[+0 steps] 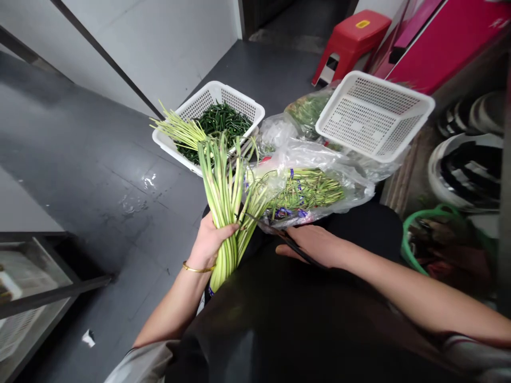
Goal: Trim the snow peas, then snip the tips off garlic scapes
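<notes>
My left hand [208,240] is wrapped round the middle of a thick bunch of green garlic scapes [222,194], held upright above my lap. Purple tape shows near the bunch's lower end. In my right hand [317,243] is a pair of dark scissors [294,246], blades pointing left at the thinner stems of the bunch. Whether the blades touch the stems I cannot tell. Just beyond lies an open clear plastic bag [359,183] with more taped garlic scapes [317,189]. Behind the held bunch, cut pale stalks [181,129] lie over dark green chillies [225,121] in a white basket [255,110].
A second white basket [357,125] rests tilted on the bags at the back right. Behind it stands a red stool [355,32]. A green tub [407,239] is at my right, and a metal rack [59,298] at the left. Water wets the grey floor [131,175].
</notes>
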A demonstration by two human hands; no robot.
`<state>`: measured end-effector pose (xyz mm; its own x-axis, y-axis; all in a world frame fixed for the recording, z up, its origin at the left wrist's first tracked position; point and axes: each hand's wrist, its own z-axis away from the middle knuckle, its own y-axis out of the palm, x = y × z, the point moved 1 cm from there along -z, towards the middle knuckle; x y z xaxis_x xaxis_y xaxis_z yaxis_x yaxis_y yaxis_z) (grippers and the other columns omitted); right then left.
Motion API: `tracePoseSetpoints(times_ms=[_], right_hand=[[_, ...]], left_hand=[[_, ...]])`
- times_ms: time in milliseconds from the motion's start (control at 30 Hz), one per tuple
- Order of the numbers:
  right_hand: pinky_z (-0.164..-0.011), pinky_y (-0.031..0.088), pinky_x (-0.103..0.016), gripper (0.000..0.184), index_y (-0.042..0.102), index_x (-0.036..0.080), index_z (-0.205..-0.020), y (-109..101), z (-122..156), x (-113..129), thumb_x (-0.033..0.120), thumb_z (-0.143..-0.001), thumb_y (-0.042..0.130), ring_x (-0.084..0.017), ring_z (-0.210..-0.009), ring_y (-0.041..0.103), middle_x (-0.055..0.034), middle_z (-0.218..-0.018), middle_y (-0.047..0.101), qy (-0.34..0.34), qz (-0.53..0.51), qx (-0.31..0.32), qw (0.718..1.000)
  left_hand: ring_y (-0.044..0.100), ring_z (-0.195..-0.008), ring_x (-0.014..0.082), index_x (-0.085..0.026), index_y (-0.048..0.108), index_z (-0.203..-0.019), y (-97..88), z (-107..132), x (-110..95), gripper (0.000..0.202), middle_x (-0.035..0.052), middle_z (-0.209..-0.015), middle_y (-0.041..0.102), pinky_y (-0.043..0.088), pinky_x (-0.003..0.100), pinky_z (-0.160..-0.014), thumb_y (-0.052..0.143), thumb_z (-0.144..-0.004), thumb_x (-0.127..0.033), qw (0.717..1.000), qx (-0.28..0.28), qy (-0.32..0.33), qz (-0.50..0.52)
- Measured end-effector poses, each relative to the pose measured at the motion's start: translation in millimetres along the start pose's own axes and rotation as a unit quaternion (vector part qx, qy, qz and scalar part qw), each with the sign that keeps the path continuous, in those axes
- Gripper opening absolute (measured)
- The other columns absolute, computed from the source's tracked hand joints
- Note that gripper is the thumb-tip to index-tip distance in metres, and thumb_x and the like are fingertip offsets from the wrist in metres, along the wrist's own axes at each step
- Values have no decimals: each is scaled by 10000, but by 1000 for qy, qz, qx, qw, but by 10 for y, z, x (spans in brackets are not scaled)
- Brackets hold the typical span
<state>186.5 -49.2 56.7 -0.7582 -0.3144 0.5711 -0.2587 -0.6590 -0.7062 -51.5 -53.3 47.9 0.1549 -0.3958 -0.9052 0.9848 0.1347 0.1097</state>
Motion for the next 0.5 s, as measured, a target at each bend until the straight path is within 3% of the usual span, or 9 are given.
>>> tracePoseSetpoints(times_ms=[133, 333, 500], right_hand=[[-696, 435, -315, 506, 605, 176, -921, -17, -2, -5, 640, -856, 416, -293, -911, 639, -140, -981, 677, -10, -2, 1, 1000], [-557, 347, -279, 512, 598, 183, -798, 117, 264, -142, 662, -844, 422, -262, -739, 665, -107, -787, 697, 100, 16, 24, 995], [-551, 333, -283, 489, 563, 187, -838, 97, 328, -173, 643, -869, 389, -263, -726, 669, -100, -800, 692, 78, 27, 18, 996]], left_hand=[[647, -649, 182, -131, 649, -902, 57, 16, -2, 382, 33, -789, 701, 525, 316, -661, 789, -547, -154, 1000, 11, -11, -2], [641, -622, 175, -126, 634, -817, 68, 24, -15, 311, 37, -736, 694, 521, 298, -617, 799, -557, -169, 999, -32, -15, 3], [612, -574, 146, -139, 641, -829, 96, 16, -6, 322, 6, -694, 676, 508, 275, -593, 803, -553, -169, 999, -27, 0, -20]])
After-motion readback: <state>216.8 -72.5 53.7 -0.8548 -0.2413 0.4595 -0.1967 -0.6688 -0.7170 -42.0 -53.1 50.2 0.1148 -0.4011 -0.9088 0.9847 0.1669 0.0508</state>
